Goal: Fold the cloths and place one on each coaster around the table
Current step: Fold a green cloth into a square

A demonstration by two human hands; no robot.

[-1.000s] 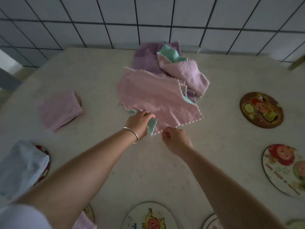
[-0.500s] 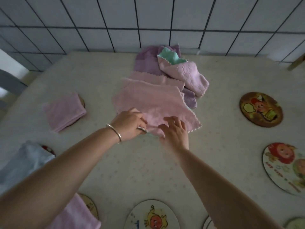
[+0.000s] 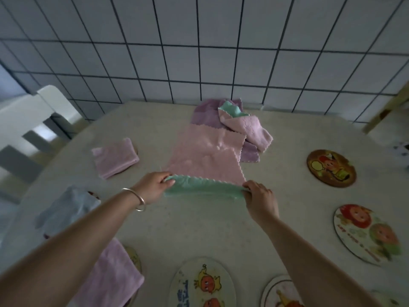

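Two hands, the left hand [image 3: 155, 187] and the right hand [image 3: 257, 196], pinch with curled fingers the near corners of the pink cloth [image 3: 205, 156] lying mid-table, which looks light, soft and floppy, so the corners seem the best hold.

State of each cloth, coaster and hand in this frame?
Pink cloth: flat, near edge lifted, green underside showing.
Left hand: grips its near-left corner.
Right hand: grips its near-right corner.
Cloth pile: unfolded.
Folded pink cloth: on a coaster.
Brown coaster: bare.
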